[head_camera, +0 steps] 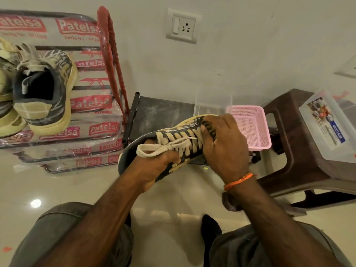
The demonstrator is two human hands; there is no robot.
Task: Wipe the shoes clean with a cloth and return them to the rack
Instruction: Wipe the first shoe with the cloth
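Head view: your left hand [154, 166] grips the laced shoe [173, 143] from underneath near the heel, your right hand [225, 143] curls over its toe end, held above the floor. Second shoe [44, 93] sits on the wrapped rack [92, 105].

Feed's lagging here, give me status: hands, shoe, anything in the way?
Left hand grips shoe from below. Right hand clamps its toe end. No cloth visible. Pink basket just beyond.
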